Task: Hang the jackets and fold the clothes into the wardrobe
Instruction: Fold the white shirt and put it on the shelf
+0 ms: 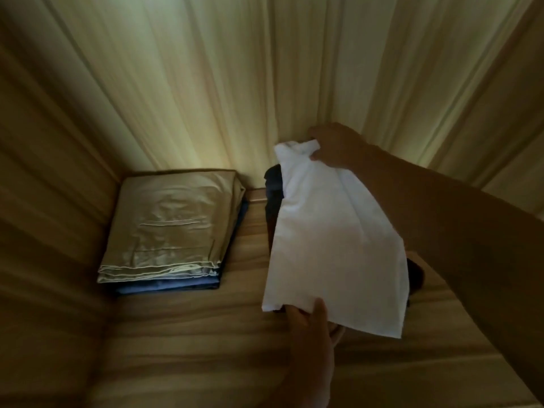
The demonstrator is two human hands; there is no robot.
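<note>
A folded white garment hangs over the wooden wardrobe shelf, right of centre. My right hand grips its far end, near the back wall. My left hand pinches its near left corner, thumb on top. Under the white garment lies a dark folded garment, mostly hidden, with its edge showing at the left and at the right. At the shelf's back left sits a stack of folded beige trousers on a blue folded garment.
The wardrobe's wooden back wall and left side wall close in the shelf. A bare strip of shelf runs between the beige stack and the dark garment, and more bare wood lies along the front.
</note>
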